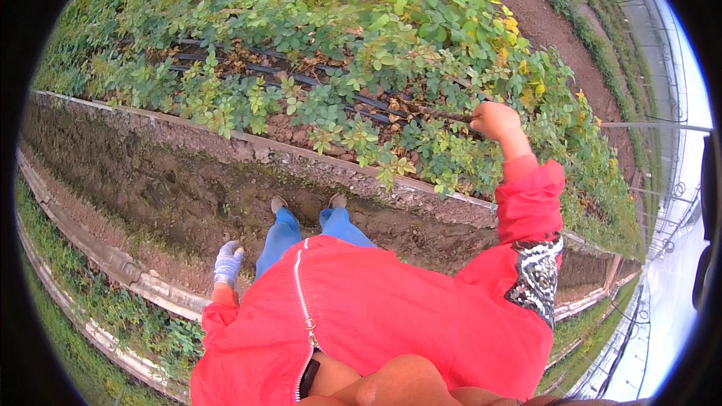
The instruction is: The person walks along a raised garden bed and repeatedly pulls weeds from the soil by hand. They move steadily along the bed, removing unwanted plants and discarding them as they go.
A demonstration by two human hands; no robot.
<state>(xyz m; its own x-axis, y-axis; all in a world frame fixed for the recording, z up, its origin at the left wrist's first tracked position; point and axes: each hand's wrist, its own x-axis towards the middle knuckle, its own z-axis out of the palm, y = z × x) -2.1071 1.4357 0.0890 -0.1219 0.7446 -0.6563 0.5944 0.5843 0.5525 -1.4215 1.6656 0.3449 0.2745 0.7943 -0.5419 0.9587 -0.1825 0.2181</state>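
My right hand (495, 120), bare, is stretched out over the planted bed and closed around one end of a dark, thin stick or stem (448, 115). That piece points left, low over the leaves and dry brown foliage (399, 108). Black drip irrigation pipes (307, 79) run through the bed beneath the green leafy plants (333, 124). In a whitish-blue knitted glove, my left hand (228, 263) hangs beside my leg over the path; its fingers point down, and I see nothing in it.
A narrow board edging (316, 156) borders the bed. My shoes (337, 201) stand on the dirt path (169, 192). Behind me lies another bed with a pale raised edge (163, 291). Taller plants with yellow leaves (510, 25) grow at the bed's far side; greenhouse framing curves at right.
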